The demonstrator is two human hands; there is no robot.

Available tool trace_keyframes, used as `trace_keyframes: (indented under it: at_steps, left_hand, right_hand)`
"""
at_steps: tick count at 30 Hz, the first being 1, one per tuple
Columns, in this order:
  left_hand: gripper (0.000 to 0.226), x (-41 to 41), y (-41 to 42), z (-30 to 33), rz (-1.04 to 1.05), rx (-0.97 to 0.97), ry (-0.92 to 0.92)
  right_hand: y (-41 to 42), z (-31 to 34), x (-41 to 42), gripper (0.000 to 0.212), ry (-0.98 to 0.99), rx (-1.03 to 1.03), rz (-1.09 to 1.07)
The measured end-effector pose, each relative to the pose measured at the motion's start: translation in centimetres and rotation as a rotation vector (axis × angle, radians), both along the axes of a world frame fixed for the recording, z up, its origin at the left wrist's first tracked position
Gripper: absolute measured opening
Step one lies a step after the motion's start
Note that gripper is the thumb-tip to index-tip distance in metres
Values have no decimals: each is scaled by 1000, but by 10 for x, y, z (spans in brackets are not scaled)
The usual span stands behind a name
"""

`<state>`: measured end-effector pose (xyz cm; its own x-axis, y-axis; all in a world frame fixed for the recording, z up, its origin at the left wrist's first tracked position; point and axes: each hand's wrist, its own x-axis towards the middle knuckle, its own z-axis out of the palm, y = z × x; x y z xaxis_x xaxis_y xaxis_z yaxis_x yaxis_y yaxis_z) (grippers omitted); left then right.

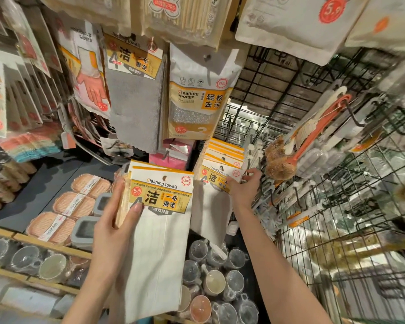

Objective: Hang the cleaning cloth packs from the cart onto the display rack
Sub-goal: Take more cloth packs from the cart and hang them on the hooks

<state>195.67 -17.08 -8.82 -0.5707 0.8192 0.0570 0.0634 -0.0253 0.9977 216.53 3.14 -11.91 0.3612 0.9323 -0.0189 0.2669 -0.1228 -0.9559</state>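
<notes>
My left hand (117, 220) grips a stack of white cleaning cloth packs (159, 242) with yellow "Cleaning towels" header cards, thumb across the front one. Right of it, a row of the same packs (222, 160) hangs on a hook of the display rack. My right hand (244, 185) holds the header card of the front hanging pack (214, 178), fingers at its right edge. The hook itself is hidden behind the cards. The cart is out of view.
Grey towels (136, 106), cleaning sponge packs (197, 99) and glove packs (89, 73) hang above. A black wire grid (337, 230) with brushes (313, 136) fills the right. Soap dishes (63, 206) and wrapped cups (220, 277) sit on shelves below.
</notes>
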Motion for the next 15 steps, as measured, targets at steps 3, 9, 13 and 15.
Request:
trace_keyframes:
  at_steps: [3, 9, 13, 15]
  left_hand:
    - [62, -2, 2, 0, -2, 14, -3]
    - [57, -6, 4, -5, 12, 14, -5]
    - [58, -7, 4, -7, 6, 12, -21]
    - [53, -7, 5, -6, 16, 9, -23]
  right_hand:
    - [2, -2, 1, 42, -91, 3, 13]
    - [8, -3, -5, 33, -103, -16, -34]
    - [15, -2, -11, 35, -71, -54, -81]
    - [18, -3, -12, 34, -64, -51, -86]
